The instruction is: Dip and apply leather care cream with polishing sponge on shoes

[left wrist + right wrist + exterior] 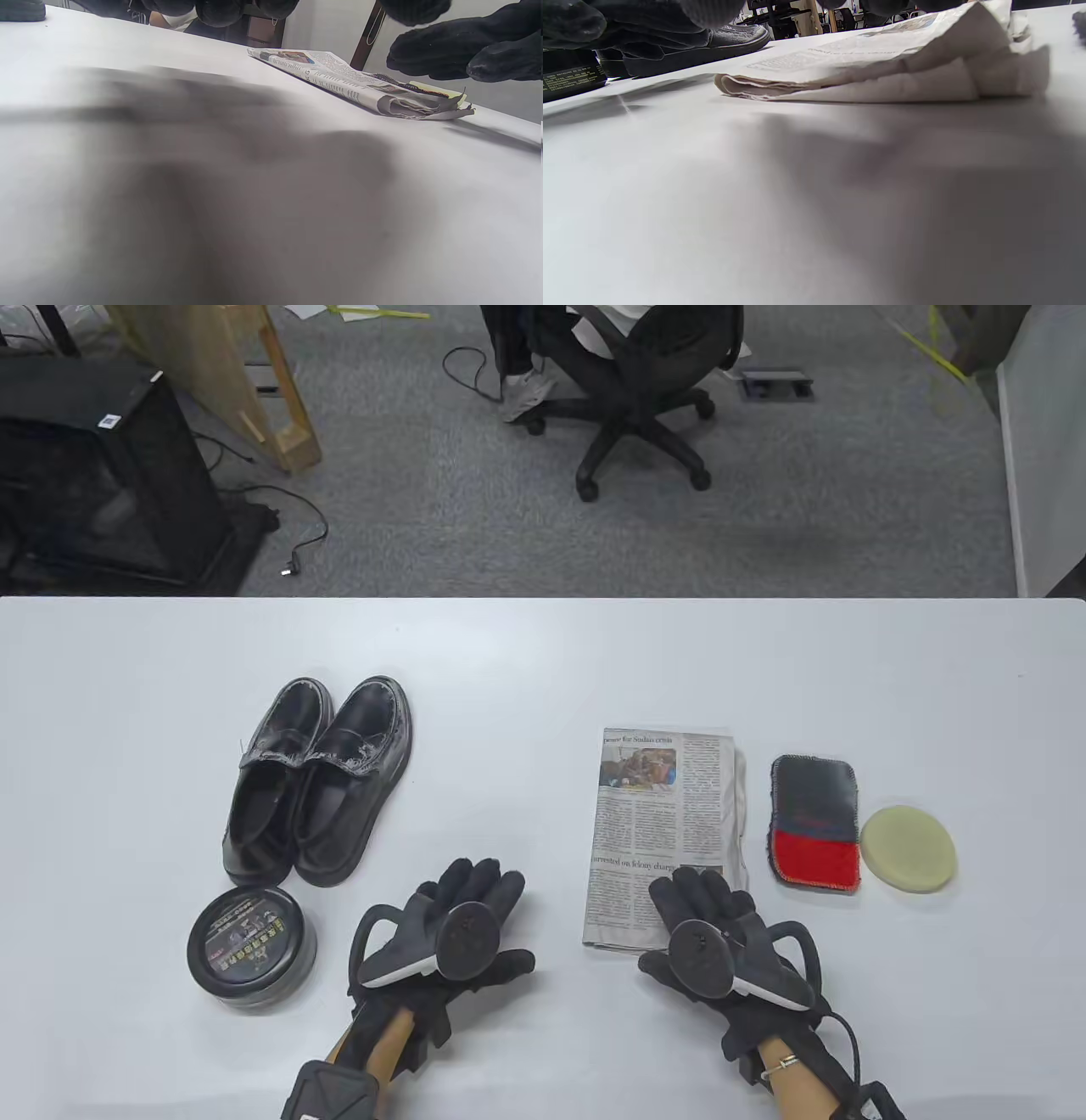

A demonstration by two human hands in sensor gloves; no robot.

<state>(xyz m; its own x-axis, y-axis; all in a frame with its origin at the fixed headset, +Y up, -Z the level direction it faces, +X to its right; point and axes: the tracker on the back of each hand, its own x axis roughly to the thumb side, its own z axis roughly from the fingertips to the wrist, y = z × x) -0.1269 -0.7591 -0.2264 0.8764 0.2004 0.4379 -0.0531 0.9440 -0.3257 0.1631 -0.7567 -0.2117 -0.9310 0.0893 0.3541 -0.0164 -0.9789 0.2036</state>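
Black gloves: my left hand [458, 929] flat on the table [543, 661] w/ fingers together, holding nothing; right hand [717, 937] same, fingertips over the near corner of the folded newspaper [662, 831]. Sponge [908, 848] lies twd the right edge, cream tin [252, 948] near-left w/ lid on, shoes [318, 780] beyond it. I'd unfold the paper first, prob two-handed.

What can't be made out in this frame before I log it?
- Cream tin: lid on, contents hidden; label print too small in the table view.
- Right hand: whether its fingers touch the folded newspaper; the tracker covers them.
- Left hand: fingers cut off by the top edge in the left wrist view.
- Polishing sponge: underside unseen.
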